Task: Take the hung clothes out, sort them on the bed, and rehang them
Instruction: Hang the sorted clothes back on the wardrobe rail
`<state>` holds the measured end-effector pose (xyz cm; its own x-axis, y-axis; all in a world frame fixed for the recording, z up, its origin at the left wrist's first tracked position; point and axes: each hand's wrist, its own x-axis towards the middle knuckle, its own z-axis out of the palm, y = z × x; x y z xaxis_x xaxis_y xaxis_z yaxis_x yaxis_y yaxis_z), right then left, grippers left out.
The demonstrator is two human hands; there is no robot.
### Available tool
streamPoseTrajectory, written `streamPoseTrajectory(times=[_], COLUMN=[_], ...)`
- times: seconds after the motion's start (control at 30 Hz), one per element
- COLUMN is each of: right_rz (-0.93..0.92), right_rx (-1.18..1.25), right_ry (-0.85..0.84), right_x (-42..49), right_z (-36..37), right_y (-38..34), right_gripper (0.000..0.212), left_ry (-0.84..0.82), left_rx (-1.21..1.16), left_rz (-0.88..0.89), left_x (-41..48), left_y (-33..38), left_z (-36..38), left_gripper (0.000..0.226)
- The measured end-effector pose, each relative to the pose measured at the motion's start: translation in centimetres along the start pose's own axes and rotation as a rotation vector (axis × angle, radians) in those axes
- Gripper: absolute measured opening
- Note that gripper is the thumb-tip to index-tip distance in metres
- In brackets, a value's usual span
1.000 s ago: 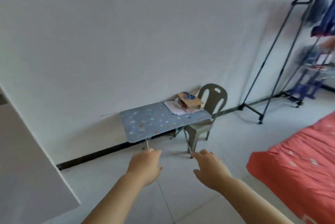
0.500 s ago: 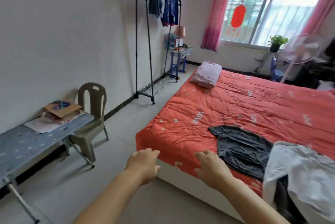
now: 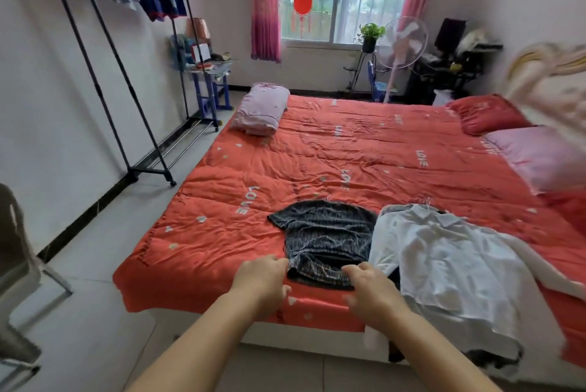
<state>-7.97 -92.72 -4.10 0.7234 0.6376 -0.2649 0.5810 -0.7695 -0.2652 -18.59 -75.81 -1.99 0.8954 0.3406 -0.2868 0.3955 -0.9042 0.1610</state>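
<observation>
The dark T-shirt (image 3: 326, 233) lay flat on the red bed (image 3: 222, 233) near its front edge. Its long axis ran away from the person, collar far, hem nearest. The left hand (image 3: 261, 277) and right hand (image 3: 371, 288) flanked the hem's corners, fingers (image 3: 276, 263) loosely curled, grasping nothing; contact unclear. A pale shirt (image 3: 444, 258) lay against its right side.

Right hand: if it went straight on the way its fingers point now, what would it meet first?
Most likely the hem of the dark striped T-shirt on the bed, just ahead of the right hand; the white shirt lies beside that line. Depth is unclear: it may already touch.
</observation>
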Motion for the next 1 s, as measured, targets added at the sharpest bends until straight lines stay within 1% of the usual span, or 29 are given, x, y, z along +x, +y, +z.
streamPoseTrajectory(times=[0.13,0.27,0.4,0.63,0.83,1.0], right_rz=[0.061,0.139,0.164,0.199,0.142,0.076], right_rx=[0.009,0.029,0.017,0.051,0.039,0.027], right_ry=[0.000,-0.027,-0.035,-0.097,-0.196,-0.299], right_x=[5.2,11.0,16.5,24.6,34.3,44.1], right_z=[-0.5,-1.5,-3.0,-4.2,-3.6,-2.1], right_y=[2.7,4.3,5.4,8.8,12.2,15.5], right_gripper=[0.053,0.050,0.049,0.052,0.052,0.046], left_ry=[-0.029,-0.058,-0.091,-0.150,-0.217,-0.276], left_rx=[-0.006,-0.014,0.000,-0.002,-0.036,-0.061], left_rz=[0.052,0.086,0.105,0.121,0.044,-0.049], left_x=[7.3,14.6,21.2,30.6,39.3,47.6], left_y=[0.5,0.1,-0.5,0.0,0.2,0.3], left_z=[0.0,-0.9,-2.3,-3.2,-2.6,-0.9], left_gripper=[0.045,0.048,0.044,0.046,0.045,0.047])
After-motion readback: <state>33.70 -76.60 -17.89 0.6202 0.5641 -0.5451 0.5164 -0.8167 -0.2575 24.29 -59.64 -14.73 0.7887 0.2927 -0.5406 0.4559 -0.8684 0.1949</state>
